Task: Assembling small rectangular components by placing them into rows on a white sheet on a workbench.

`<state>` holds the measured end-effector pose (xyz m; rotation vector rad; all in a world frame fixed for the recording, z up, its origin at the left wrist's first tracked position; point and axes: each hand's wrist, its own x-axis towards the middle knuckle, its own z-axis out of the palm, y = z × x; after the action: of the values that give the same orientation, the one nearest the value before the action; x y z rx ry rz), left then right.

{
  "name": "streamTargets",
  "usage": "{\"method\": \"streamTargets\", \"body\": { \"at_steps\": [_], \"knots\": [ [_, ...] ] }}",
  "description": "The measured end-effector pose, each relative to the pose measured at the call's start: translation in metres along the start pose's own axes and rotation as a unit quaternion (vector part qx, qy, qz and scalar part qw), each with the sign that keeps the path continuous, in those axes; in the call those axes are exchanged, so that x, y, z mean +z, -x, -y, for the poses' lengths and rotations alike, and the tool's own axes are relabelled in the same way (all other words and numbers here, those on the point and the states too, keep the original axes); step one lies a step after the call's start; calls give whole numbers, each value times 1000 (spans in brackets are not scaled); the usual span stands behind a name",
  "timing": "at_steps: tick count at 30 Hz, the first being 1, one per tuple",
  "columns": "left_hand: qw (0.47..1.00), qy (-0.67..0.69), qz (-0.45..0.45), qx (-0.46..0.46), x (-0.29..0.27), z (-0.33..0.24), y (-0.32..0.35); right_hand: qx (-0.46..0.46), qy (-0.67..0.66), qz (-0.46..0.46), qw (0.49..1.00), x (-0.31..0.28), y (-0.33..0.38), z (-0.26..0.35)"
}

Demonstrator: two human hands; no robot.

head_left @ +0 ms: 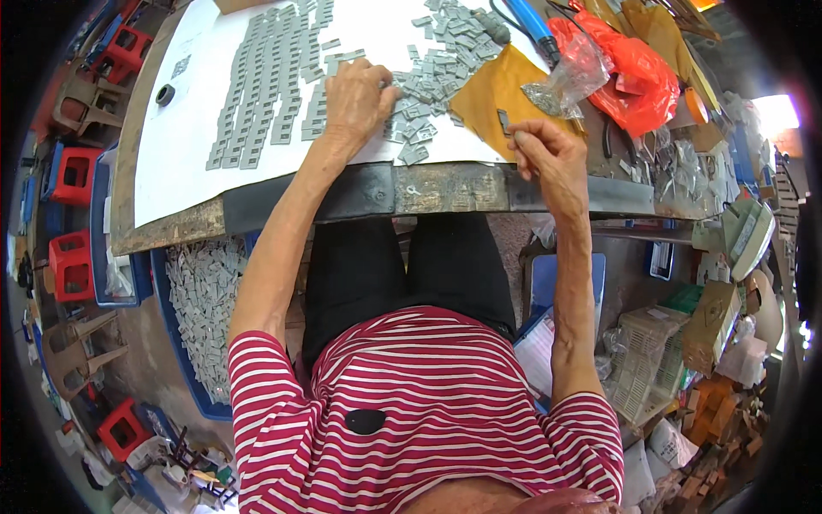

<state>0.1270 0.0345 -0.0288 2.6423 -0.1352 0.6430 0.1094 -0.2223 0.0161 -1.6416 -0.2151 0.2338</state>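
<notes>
My left hand (356, 101) rests on the white sheet (184, 141) with its fingers curled down, between neat rows of small flat grey pieces (265, 81) and a loose heap of the same pieces (437, 73). What lies under its fingertips, if anything, is hidden. To the right, my right hand (552, 158) is raised over the table's near edge, thumb and forefinger pinched together. At those fingertips is a small dark grey piece (503, 120), seen against an amber-brown sheet (479, 90).
A black ring (165, 95) sits on the sheet's left side. At the right lie a blue-handled tool (533, 26), a clear bag of small parts (552, 96) and a red plastic bag (642, 90). Below the table's left is a blue bin (221, 411) filled with grey pieces.
</notes>
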Motion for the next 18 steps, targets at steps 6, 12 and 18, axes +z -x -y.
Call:
{"method": "streamTargets", "body": {
  "at_steps": [6, 12, 18],
  "knots": [
    [998, 58, -8, -28, 1, -2, 0, -116, 247, -52, 961, -18, -40, -19],
    [985, 164, -7, -48, 3, -10, 2, -271, 431, -8, 860, -22, -56, -36],
    [971, 220, -88, -42, -10, -30, 12, -309, 498, 28, 810, -20, -60, -40]
  ]
}}
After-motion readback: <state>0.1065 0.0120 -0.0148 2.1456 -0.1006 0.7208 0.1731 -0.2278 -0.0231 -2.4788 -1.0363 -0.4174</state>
